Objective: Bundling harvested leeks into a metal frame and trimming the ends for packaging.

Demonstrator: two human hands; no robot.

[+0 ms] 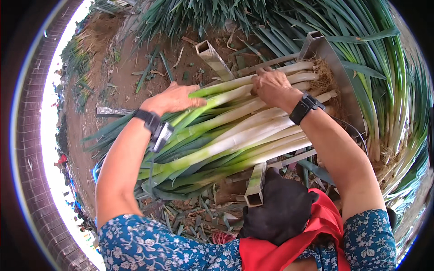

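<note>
A thick bundle of leeks (235,131) lies across a metal frame in front of me, white shanks and roots to the right, green leaves to the left. My left hand (174,98) is closed round the green part of the leeks at the far side, its fingertips partly hidden among the leaves. My right hand (275,88) is closed over the white shanks of the far leeks, fingers curled down on them. The pale brown roots (323,74) sit beside an upright metal plate (343,86) at the frame's right end.
Square metal posts rise at the frame's far side (214,61) and near side (257,185). More leeks are piled at the right (375,99) and the far side (194,18). Leaf scraps litter the brown ground (122,63). A black-covered knee (282,205) is close to the near post.
</note>
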